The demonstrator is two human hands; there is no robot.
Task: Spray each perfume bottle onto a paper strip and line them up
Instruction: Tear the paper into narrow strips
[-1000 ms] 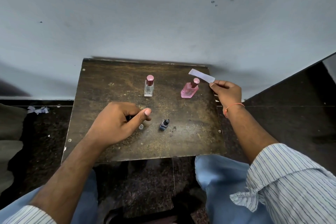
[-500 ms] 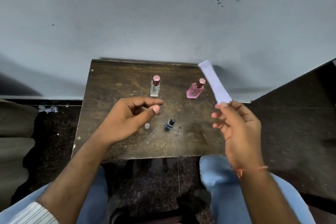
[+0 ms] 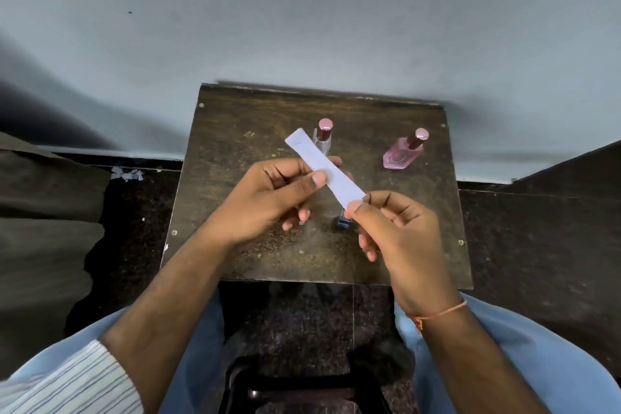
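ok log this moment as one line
step: strip held, no spray yet | paper strip: held at both ends above table | left hand: pinching | right hand: pinching | bottles: standing

A white paper strip (image 3: 324, 171) is held tilted above the table, pinched at its middle and its near end. Behind it a clear bottle (image 3: 323, 138) with a pink cap stands upright. A pink bottle (image 3: 403, 153) stands at the far right. A small blue bottle (image 3: 344, 220) is mostly hidden below the strip.
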